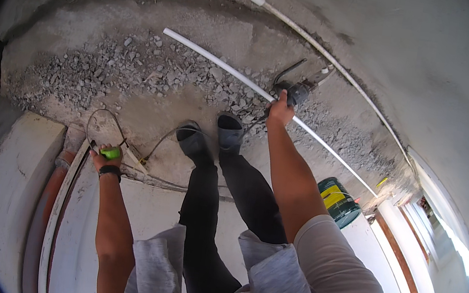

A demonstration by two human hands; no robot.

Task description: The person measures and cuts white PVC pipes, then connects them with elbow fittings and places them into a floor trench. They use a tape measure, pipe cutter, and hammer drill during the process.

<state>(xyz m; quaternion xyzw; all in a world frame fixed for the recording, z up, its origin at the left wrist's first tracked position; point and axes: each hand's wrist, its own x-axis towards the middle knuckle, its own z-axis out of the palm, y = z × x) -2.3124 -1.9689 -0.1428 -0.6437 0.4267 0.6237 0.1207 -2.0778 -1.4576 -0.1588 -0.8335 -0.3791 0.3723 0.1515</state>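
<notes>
My left hand (105, 158) is closed on a green tape measure (110, 152), low at the left beside a long narrow strip (56, 215) and a loop of dark cable (98, 111). My right hand (281, 109) grips a long white pipe (216, 61) that slants across rubble from upper left to lower right. Just beyond that hand lies a dark power tool (298, 92), partly hidden by it. Another white pipe (340, 65) runs along the wall's foot.
Broken concrete (84, 76) covers the trench floor around my sandalled feet (230, 134). A dark green bucket (344, 211) with a yellow label stands at the right. A reddish pipe (53, 194) runs beside a white ledge (11, 176) at left. A grey wall (434, 66) curves along the upper right.
</notes>
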